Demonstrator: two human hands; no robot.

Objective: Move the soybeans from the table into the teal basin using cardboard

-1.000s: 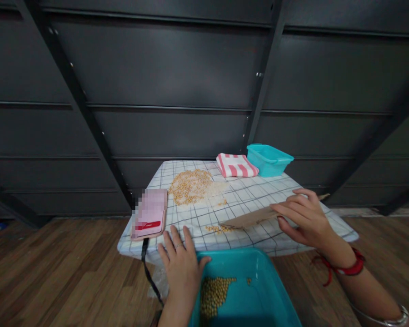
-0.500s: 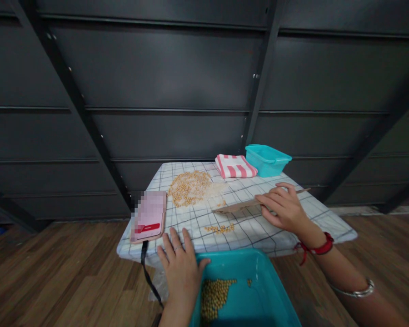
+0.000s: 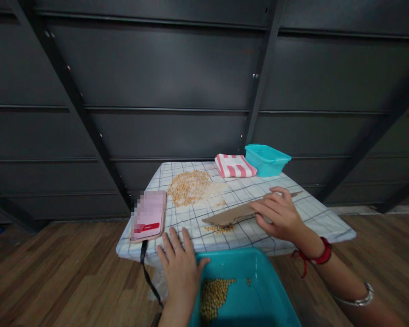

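Observation:
My right hand [image 3: 276, 213] grips a torn strip of brown cardboard [image 3: 233, 214] over the checked tablecloth. The strip's ragged lower edge is at a short row of yellow soybeans [image 3: 218, 229], partly covering them. My left hand [image 3: 182, 268] is spread flat, fingers on the table's front edge and thumb over the rim of a teal basin [image 3: 259, 272]. In the basin, a heap of soybeans [image 3: 214, 297] lies at the left side. Farther back on the cloth, more soybeans [image 3: 187, 187] are spread out, mixed with small pale grains.
A pink phone [image 3: 150, 215] lies at the table's left edge, with a black strap [image 3: 147, 272] hanging down. A folded pink-and-white striped cloth [image 3: 235, 166] and a small turquoise basket [image 3: 267, 160] stand at the back right. A dark panelled wall [image 3: 170, 68] rises behind the table.
My right hand has moved slightly left and nearer, tilting the cardboard so its broad face shows and its edge reaches the bean row. My left hand stays in place.

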